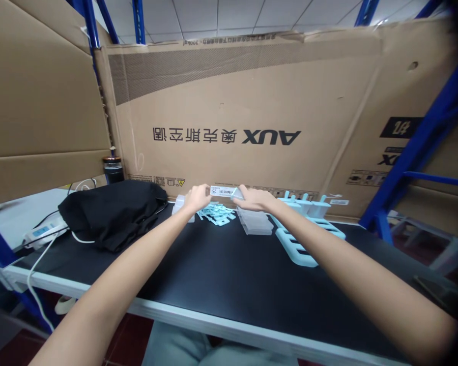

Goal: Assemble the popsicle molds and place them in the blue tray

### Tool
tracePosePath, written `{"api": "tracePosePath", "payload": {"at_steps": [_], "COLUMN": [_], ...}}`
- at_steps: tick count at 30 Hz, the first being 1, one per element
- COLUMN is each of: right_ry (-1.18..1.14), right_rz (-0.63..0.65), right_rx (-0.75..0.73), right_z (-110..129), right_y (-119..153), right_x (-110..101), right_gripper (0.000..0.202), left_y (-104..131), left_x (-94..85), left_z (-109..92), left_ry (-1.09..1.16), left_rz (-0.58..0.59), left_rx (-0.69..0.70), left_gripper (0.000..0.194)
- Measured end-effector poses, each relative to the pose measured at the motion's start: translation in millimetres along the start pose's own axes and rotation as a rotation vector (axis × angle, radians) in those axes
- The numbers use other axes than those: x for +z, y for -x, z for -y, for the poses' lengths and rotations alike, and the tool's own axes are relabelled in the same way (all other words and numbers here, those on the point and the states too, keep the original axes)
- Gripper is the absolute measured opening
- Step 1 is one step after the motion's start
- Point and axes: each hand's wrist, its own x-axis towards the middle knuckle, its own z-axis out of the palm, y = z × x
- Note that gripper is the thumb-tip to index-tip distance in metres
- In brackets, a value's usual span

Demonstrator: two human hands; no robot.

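Both arms reach forward over the black tabletop. Between them, my left hand [199, 197] and my right hand [251, 197] hold a small labelled piece [222, 191] by its two ends; its white label carries dark print. Below it lies a loose pile of light-blue plastic pieces [218, 213]. Clear plastic cases [255, 222] are stacked under my right hand, and another pale translucent case [179, 204] is partly hidden behind my left hand. My right forearm passes in front of a light-blue slotted rack [298, 249] with blue moulds and upright sticks [317, 207].
A black cloth bundle [112, 211] lies at the left, near a white power strip [46, 230] with cables. Behind it stands a dark bottle [113, 170]. A large cardboard sheet [221, 107] backs the table [213, 264], with blue shelf posts on both sides.
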Motion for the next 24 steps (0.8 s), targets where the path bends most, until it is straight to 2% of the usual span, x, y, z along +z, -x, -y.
{"api": "tracePosePath", "payload": {"at_steps": [2,6,10,13,16,20,24], "right_ry": [0.036,0.066,0.055,0.088,0.059,-0.063,-0.145], "right_rz": [-0.038,-0.107,-0.062,-0.031,-0.027,-0.050,-0.144], "right_rx": [-0.016,-0.046,-0.073,-0.094,-0.119,-0.212,-0.351], "right_z": [11,30,44,46,27,-27,-73], "right_y": [-7,-23,-35,-35,-27,-11,8], "right_x": [0,5,12,11,4,0,13], "right_gripper": [0.063,0.064,0.065,0.069,0.073,0.062,0.059], "left_y": [14,50,84,98,102,100,92], "left_x": [0.6,-0.6,5.7,15.2,22.6,30.2,44.1], "left_z": [2,1,-1,-2,-4,-12,-26], "left_ry": [-0.113,-0.263,-0.365,-0.396,-0.375,-0.316,-0.291], "left_rz": [-0.021,-0.035,0.064,0.138,0.185,0.210,0.197], "left_rx": [0.051,0.222,0.402,0.496,0.548,0.608,0.642], "left_gripper": [0.031,0.021,0.017,0.016,0.017,0.021,0.023]}}
